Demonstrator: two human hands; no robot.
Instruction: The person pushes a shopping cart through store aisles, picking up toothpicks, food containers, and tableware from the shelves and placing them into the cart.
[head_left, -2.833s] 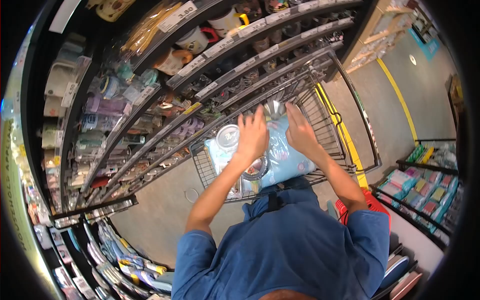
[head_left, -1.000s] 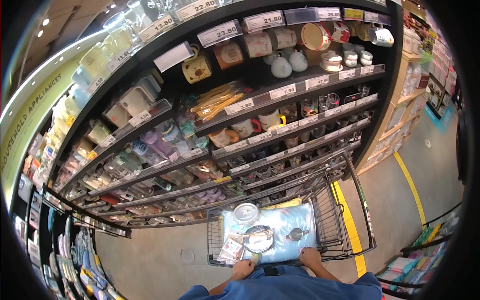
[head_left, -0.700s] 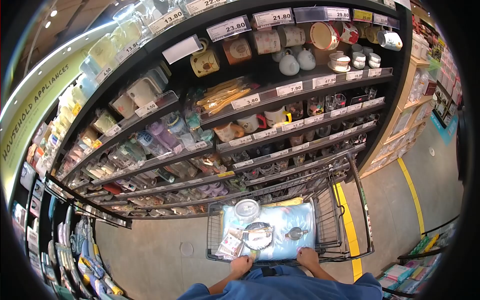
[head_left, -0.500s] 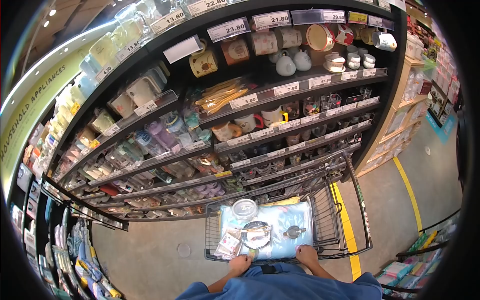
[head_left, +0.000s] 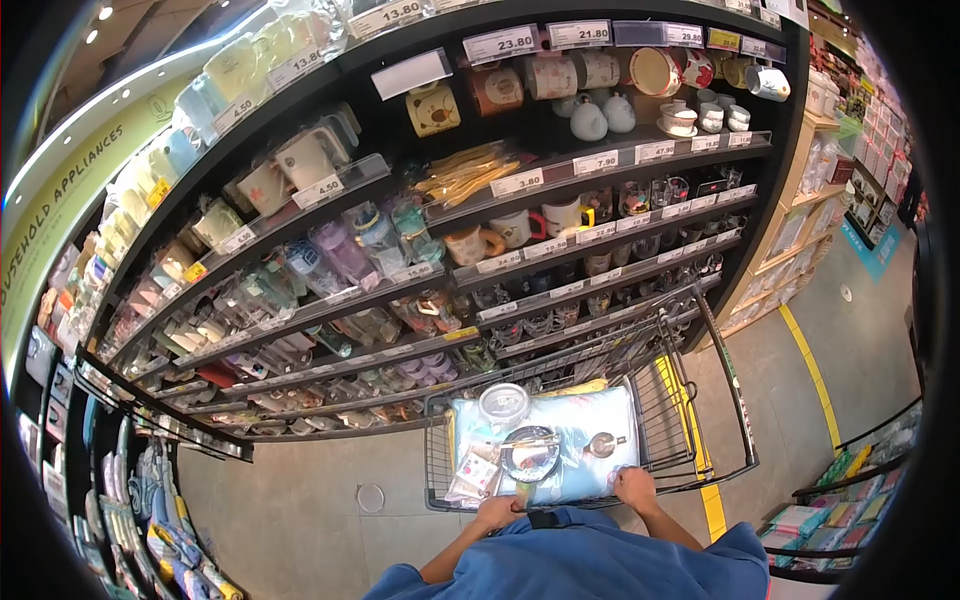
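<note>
Near the bottom centre, my left hand (head_left: 497, 512) is closed at the near edge of the shopping cart (head_left: 436, 450). My right hand (head_left: 634, 487) is closed farther right at the same side, beside the blue plastic-wrapped package (head_left: 585, 484). What either hand grips is too small to make out. On the package lie a round clear-lidded container (head_left: 504, 402), a dark round dish (head_left: 530, 455) with thin items across it, and a small metal item with a handle (head_left: 603, 445). Small packets (head_left: 476, 470) lie at its left end.
Beyond the cart stands a long black shelf (head_left: 590, 164) with mugs, cups, bottles and price tags. A wooden rack (head_left: 770, 265) adjoins its right end. Hanging textiles (head_left: 165, 510) are at lower left, packaged goods (head_left: 810, 520) at lower right. Yellow tape (head_left: 812, 375) marks the floor.
Both hands have drawn back from above the package to the cart's near edge, and they have stayed closed there through the later frames. The view has tilted up and shifted slightly.
</note>
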